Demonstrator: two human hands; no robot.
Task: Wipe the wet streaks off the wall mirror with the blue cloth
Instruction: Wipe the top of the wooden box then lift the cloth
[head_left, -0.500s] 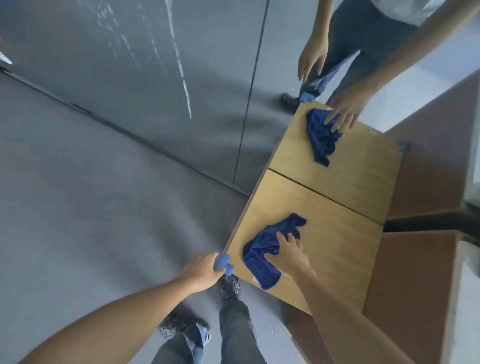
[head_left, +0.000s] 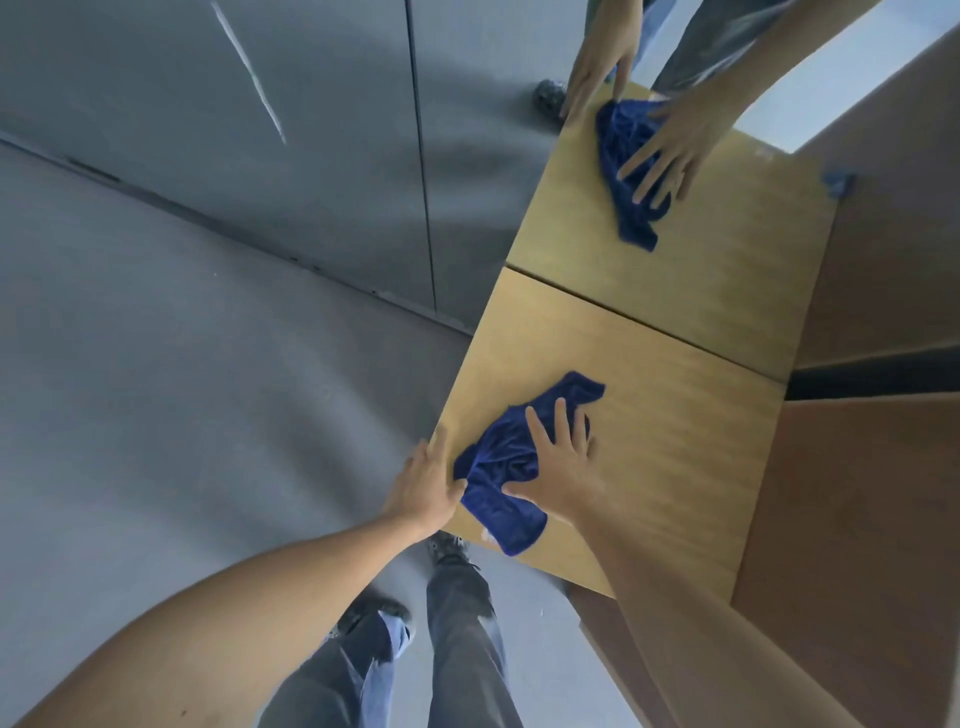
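Pick-up step: right hand (head_left: 558, 462) spread flat on blue cloth (head_left: 506, 467) on tabletop (head_left: 675, 441), left hand (head_left: 423, 480) open at the edge; next, gather the cloth and raise it to the streak (head_left: 249, 73) on the mirror (head_left: 311, 156).

1. A light wooden table top (head_left: 675, 441) stands with its far edge butted against the wall mirror (head_left: 311, 156), toward 12 o'clock.
2. A crumpled blue cloth (head_left: 511, 462) lies directly on the top, near its 9 o'clock edge.
3. The right hand (head_left: 558, 462) rests flat on the cloth, fingers spread.
4. The left hand (head_left: 423, 486) touches the table's 9 o'clock edge, just beside the cloth.
5. The table stands on a grey floor (head_left: 156, 389), which spreads out toward 9 o'clock.
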